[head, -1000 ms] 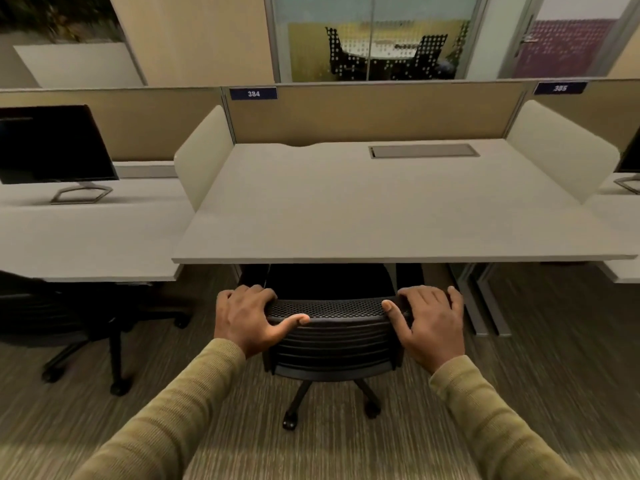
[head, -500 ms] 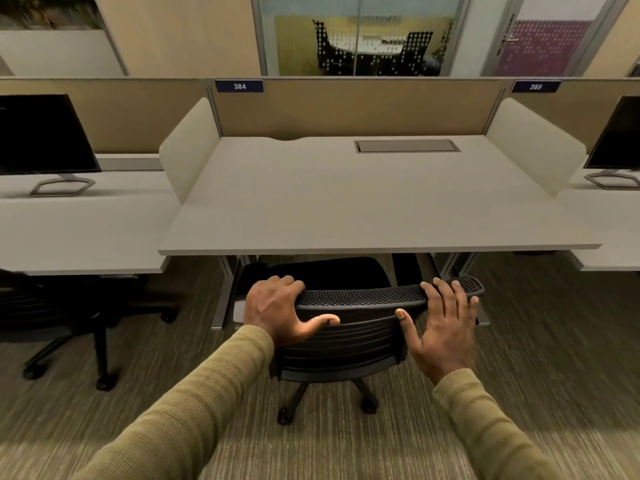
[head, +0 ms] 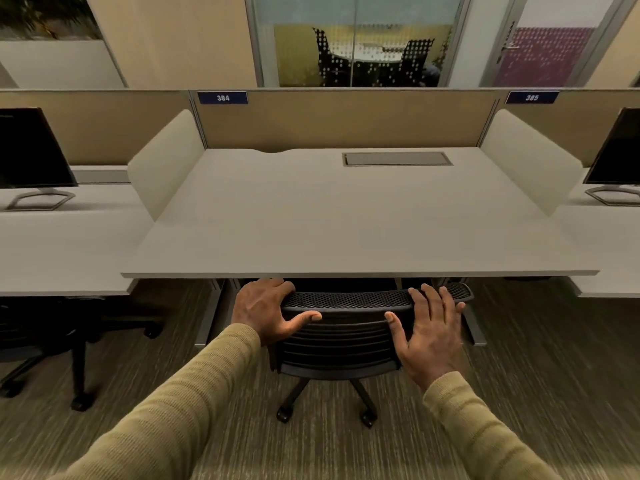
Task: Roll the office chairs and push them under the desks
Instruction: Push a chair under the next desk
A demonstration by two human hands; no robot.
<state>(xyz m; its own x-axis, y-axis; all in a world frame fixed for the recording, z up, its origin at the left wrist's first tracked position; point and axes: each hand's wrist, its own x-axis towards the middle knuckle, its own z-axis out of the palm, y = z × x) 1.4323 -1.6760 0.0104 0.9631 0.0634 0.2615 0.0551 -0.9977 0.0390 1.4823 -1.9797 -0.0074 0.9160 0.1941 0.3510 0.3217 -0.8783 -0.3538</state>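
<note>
A black office chair (head: pixel 339 344) with a mesh back stands right in front of me, its seat under the pale desk (head: pixel 346 220) labelled 384. Its backrest top sits just below and in front of the desk's front edge. My left hand (head: pixel 266 313) curls over the left end of the backrest top, thumb along the back. My right hand (head: pixel 429 330) lies flat against the right part of the backrest, fingers straight and spread over the top edge. The chair's wheels (head: pixel 284 415) rest on the carpet.
Another black chair (head: pixel 69 327) stands partly under the left desk, its base out on the carpet. Monitors sit on the left desk (head: pixel 31 150) and the right desk (head: pixel 620 150). Metal desk legs (head: pixel 207 313) flank the chair. Divider panels rise at the desk's sides and back.
The chair has rolled forward, deeper under the desk. My right hand has gone from a grip on the backrest to a flat hand with straight fingers. My left hand keeps its hold.
</note>
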